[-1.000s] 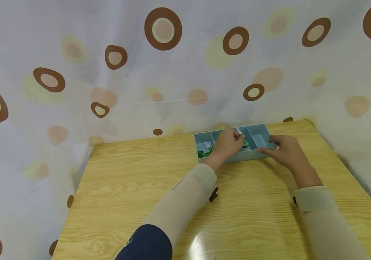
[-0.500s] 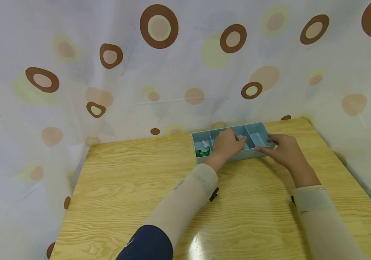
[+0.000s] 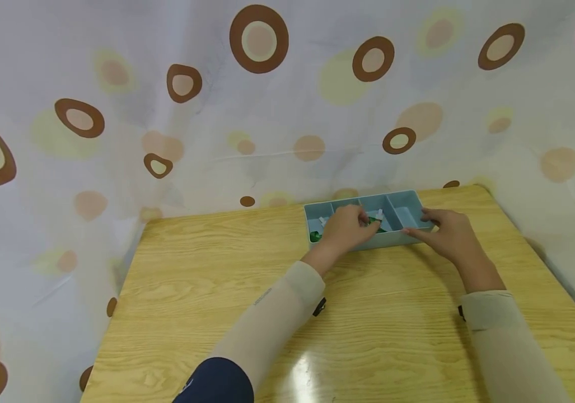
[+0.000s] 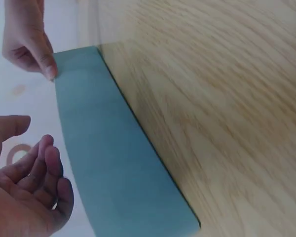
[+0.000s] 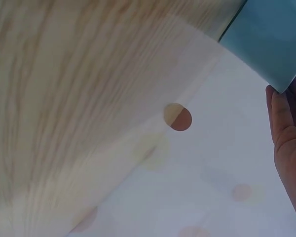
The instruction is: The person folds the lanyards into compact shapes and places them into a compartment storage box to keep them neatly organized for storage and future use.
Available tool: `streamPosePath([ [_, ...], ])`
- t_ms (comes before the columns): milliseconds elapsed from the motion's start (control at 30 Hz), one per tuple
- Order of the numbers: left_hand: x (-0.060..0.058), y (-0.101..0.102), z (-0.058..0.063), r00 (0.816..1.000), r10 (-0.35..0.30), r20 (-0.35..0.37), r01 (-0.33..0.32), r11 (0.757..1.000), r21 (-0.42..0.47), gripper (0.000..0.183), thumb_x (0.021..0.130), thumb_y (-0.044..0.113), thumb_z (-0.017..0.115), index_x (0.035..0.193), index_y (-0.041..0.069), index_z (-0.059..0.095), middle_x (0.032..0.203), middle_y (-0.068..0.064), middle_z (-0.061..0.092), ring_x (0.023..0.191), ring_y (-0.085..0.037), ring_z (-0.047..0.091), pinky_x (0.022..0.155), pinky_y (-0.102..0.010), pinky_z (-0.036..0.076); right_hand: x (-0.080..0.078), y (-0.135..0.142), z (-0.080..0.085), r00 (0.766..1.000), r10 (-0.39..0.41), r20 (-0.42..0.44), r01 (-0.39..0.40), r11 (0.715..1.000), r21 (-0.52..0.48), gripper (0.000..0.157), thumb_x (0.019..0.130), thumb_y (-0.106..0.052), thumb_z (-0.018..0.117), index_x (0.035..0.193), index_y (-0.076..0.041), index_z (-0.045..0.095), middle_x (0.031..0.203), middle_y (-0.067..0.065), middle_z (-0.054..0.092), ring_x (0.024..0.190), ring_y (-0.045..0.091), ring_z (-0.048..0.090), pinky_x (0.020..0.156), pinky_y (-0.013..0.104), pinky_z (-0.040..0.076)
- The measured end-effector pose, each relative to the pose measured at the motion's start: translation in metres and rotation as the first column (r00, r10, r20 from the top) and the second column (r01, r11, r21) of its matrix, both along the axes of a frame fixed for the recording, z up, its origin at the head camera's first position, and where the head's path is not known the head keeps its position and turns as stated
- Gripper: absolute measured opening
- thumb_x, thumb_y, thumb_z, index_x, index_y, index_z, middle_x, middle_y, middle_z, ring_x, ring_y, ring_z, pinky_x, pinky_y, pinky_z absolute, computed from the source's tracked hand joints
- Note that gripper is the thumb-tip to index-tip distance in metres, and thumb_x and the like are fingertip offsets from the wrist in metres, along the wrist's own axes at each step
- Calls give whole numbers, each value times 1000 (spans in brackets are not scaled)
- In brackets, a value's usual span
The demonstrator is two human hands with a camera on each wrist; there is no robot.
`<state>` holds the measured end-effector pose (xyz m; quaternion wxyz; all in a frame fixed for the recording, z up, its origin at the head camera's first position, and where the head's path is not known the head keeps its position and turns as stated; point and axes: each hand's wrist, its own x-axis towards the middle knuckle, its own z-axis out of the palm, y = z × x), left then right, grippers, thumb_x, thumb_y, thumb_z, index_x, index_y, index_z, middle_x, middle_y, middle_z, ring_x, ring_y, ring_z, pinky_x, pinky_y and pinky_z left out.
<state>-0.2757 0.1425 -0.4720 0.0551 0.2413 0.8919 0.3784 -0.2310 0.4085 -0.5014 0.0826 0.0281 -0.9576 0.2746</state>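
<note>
A long light-blue divided tray (image 3: 388, 240) lies at the far edge of the table. My left hand (image 3: 344, 228) hovers over its middle; the left wrist view shows the fingers loosely bent, thumb apart, nothing between them. Just beside those fingertips, a green strap with a white end (image 3: 379, 215) lies in the compartment second from the right. Another green strap (image 3: 315, 236) with a white end is in the leftmost compartment, partly covered by my left wrist. My right hand (image 3: 449, 234) grips the tray's right end, thumb at the front wall and fingers at the end wall.
The wood-grain table (image 3: 378, 324) spreads out in front of the tray. Close behind the tray hangs a pale curtain (image 3: 277, 112) with brown ring patterns. The rightmost compartment (image 3: 409, 215) shows its bare floor.
My left hand has lowered the green strap into the tray and let go of it, then drawn slightly left. The right hand keeps its grip on the tray's end.
</note>
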Motion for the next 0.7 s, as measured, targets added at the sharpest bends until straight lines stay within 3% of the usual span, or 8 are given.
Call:
streamPosePath([
  [100, 3, -18, 0, 999, -46, 6, 45, 997, 58, 35, 104, 41, 66, 123, 12, 72, 106, 1, 70, 87, -10, 62, 72, -25, 54, -3, 4, -1, 999, 8, 39, -8, 1000, 9, 82, 94, -50, 80, 148, 7, 56, 144, 30, 62, 126, 54, 62, 98, 70, 54],
  [200, 7, -39, 5, 998, -47, -38, 49, 997, 65, 35, 105, 40, 65, 126, 13, 71, 114, -3, 70, 96, -15, 63, 78, -29, 55, -6, 9, 0, 997, 17, 76, -18, 1000, 10, 84, 97, -54, 75, 151, 6, 53, 146, 32, 60, 130, 55, 59, 101, 71, 51],
  [367, 15, -73, 13, 977, 30, -211, -49, 995, -85, 34, 105, 41, 66, 121, 12, 73, 115, -6, 73, 95, -18, 70, 74, -31, 58, -2, 15, -2, 992, 4, 126, -1, 1000, -19, 89, 100, -59, 68, 156, 5, 46, 156, 36, 47, 137, 59, 50, 105, 74, 47],
  [533, 28, -118, 14, 954, 100, -284, -151, 975, -163, 33, 103, 39, 70, 117, 9, 74, 108, -6, 72, 86, -21, 71, 68, -35, 58, 10, 11, -8, 997, 34, 65, -29, 997, -75, 80, 105, -48, 66, 158, 6, 41, 165, 34, 35, 145, 61, 38, 111, 78, 38],
  [633, 36, -144, 12, 946, 76, -314, -142, 971, -193, 32, 102, 37, 72, 116, 9, 75, 109, -7, 72, 85, -22, 71, 71, -36, 59, 18, 2, -5, 997, 80, 10, -79, 993, -88, 71, 107, -39, 66, 155, 8, 44, 167, 34, 31, 149, 62, 31, 112, 80, 33],
  [700, 42, -158, 12, 942, 27, -335, -110, 966, -232, 31, 101, 35, 74, 116, 8, 75, 109, -7, 72, 83, -21, 69, 72, -36, 59, 23, -8, -1, 994, 107, -8, -107, 991, -86, 66, 108, -35, 64, 154, 8, 45, 166, 35, 32, 148, 63, 31, 110, 81, 34],
])
